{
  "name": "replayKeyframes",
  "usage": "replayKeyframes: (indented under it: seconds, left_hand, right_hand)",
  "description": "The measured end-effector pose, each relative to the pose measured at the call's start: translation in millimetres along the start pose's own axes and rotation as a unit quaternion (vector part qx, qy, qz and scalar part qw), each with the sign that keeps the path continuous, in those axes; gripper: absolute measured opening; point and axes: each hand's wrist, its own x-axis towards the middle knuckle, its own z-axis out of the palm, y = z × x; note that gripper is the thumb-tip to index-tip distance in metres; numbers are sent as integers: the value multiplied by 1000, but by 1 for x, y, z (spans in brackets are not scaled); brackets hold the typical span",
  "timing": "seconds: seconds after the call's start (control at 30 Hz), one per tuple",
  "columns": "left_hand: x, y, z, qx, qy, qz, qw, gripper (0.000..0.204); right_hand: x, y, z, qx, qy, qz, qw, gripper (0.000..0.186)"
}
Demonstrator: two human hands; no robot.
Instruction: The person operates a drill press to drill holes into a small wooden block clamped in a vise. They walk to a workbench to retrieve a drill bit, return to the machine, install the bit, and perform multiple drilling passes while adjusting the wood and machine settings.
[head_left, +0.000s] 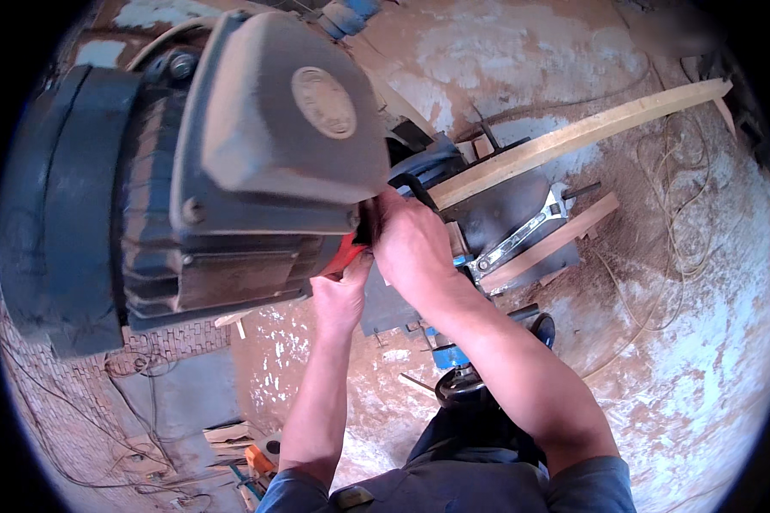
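A large dusty electric motor (pixel 265 145) with a grey terminal box fills the upper left, close in front of me. At its right end, my left hand (pixel 342 295) is closed on a red part (pixel 344 254), thumb up against it. My right hand (pixel 411 235) is just above and to the right, its fingers curled in behind the motor's edge. What those fingers hold is hidden. An adjustable wrench (pixel 522 232) lies on the dark metal table (pixel 509 203) to the right of my right hand.
A long wooden strip (pixel 590 126) reaches from the machine toward the upper right. A shorter reddish board (pixel 552 244) lies beside the wrench. Black handwheels (pixel 541 329) and a blue fitting (pixel 447 355) sit below. Loose cables (pixel 676 248) trail over the dusty floor.
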Motion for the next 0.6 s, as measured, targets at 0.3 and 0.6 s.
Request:
replayKeyframes:
  seconds: [0.3, 0.6]
  left_hand:
    - [0, 7, -2, 20, -45, -49, 998, 26]
    - [1, 6, 0, -17, -38, -7, 999, 27]
  right_hand:
    - [47, 12, 4, 176, -147, 104, 968, 23]
    - [57, 20, 5, 248, -120, 170, 946, 36]
